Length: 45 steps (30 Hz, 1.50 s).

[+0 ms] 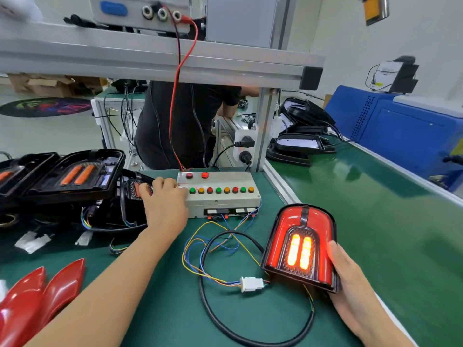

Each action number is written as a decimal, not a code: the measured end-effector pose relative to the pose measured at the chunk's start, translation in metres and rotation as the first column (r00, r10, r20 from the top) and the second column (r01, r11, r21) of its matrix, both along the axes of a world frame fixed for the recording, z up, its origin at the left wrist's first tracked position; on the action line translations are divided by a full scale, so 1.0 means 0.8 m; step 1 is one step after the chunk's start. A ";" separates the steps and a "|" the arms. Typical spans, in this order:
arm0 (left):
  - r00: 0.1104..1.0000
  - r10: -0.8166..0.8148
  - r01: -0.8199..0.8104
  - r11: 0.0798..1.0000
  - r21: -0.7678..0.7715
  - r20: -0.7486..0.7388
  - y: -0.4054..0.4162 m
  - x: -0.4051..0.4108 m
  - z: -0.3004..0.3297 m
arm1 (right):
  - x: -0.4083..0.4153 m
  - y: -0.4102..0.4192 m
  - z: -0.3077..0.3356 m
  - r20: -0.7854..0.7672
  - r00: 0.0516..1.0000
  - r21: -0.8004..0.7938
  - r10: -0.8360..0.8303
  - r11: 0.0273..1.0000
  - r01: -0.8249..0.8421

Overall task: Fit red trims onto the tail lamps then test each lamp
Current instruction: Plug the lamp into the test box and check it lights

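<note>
One red-trimmed tail lamp with two glowing orange bars (pixel 299 249) stands propped on the green bench (pixel 375 209), so its trim is on and its test looks to be under way. The right hand (pixel 350 284) holds it upright, fingers and thumb clamped round its right edge. The left hand (pixel 164 201) reaches to the left end of the grey metal test box with coloured push buttons (pixel 220 196), its curled fingers pressing there; exactly which button I cannot tell. A white plastic connector (pixel 251 284) joins the lamp's leads to the box wiring. Much is left, I judge: several black untrimmed lamp housings (pixel 72 175) lie stacked at left, and glossy red plastic trims (pixel 42 294) wait at the near left.
</note>
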<state>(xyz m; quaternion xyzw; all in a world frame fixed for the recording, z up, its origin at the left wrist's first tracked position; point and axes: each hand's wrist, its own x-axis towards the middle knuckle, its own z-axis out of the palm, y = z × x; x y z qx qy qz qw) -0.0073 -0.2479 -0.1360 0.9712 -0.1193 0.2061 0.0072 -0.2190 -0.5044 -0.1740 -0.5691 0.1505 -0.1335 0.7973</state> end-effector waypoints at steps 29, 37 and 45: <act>0.932 -0.074 0.015 0.986 -0.166 -0.356 -0.128 -0.032 -0.016 | 0.005 -0.006 -0.004 0.048 0.995 0.042 0.086 0.995 -0.088; 0.893 -0.071 0.019 0.992 -0.121 -0.444 -0.137 -0.038 0.002 | 0.003 -0.006 0.000 0.045 0.993 0.047 0.113 0.992 -0.115; 0.856 -0.073 0.002 0.990 -0.138 -0.511 -0.140 -0.039 0.009 | 0.005 -0.006 0.003 0.037 0.993 0.034 0.116 0.992 -0.118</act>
